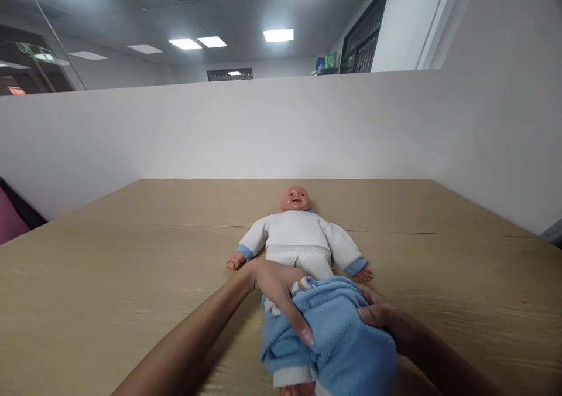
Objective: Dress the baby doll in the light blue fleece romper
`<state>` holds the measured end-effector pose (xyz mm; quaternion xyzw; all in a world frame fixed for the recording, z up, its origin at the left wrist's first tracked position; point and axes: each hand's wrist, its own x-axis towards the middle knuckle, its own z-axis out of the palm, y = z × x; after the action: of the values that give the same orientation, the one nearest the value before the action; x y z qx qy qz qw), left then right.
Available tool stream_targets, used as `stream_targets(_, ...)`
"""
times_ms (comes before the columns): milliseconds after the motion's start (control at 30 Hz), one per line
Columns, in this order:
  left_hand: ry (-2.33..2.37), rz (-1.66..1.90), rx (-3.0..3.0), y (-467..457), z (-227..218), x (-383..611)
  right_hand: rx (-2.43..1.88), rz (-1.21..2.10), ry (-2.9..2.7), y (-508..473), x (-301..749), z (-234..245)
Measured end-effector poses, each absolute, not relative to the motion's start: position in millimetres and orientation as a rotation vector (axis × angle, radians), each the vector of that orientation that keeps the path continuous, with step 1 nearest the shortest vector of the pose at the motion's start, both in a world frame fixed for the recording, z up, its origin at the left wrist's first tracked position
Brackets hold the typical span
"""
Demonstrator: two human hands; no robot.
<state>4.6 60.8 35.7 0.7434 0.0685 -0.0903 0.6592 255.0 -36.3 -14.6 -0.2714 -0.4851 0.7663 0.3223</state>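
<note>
A baby doll (298, 229) in a white top with blue cuffs lies on its back, head away from me. Blue fleecy pants (340, 320) are bunched around its legs, below the white cloth at its hips. My left hand (281, 290) grips the pants near the waistband, thumb lying over the blue cloth and the other fingers hidden. On the other side, my right hand (381, 314) pinches the pants' edge between thumb and fingers. One doll foot (297, 389) shows partly at the bottom, under a white cuff; the other leg is covered.
The wooden table (132, 267) has thin seams across its top. A white partition (281, 126) rises behind its far edge and along the right side. At the far left is a pink and black object (13, 214).
</note>
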Motion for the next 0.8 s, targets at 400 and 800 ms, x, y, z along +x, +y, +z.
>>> stream_targets(400,0.126,-0.117,1.595,72.2,17.1,0.7,-1.077,2.084,-1.594,-32.1,273.5,-9.1)
stream_targets(800,0.151,-0.094,1.663,69.4,21.0,1.1,-0.832,2.052,-1.355,-33.3,265.7,-11.1)
